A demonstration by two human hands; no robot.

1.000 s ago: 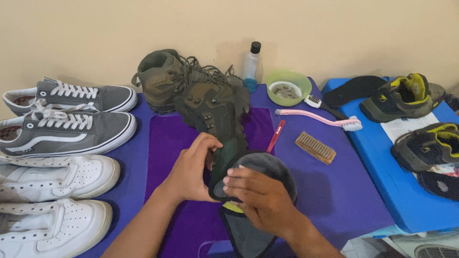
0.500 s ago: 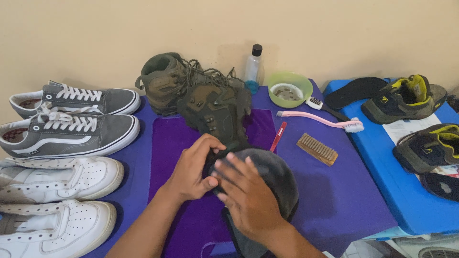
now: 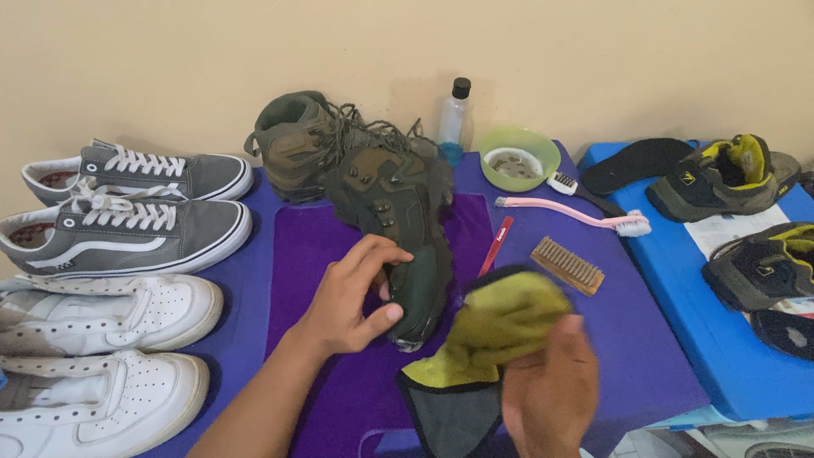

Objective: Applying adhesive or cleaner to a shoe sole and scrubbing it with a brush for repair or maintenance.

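Head view shows our left hand (image 3: pixel 352 297) gripping the olive boot's (image 3: pixel 405 229) toe on the purple mat (image 3: pixel 339 254), our right hand (image 3: pixel 549 392) clutching the yellow-and-grey cloth (image 3: pixel 487 339) — blurred — so we judge a careless swipe could knock the wooden brush (image 3: pixel 566 265) just beside it.

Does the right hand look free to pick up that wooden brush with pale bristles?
Probably not at once: the right hand holds a yellow and grey cloth. The wooden brush lies just beyond it on the purple mat, with nothing between them.
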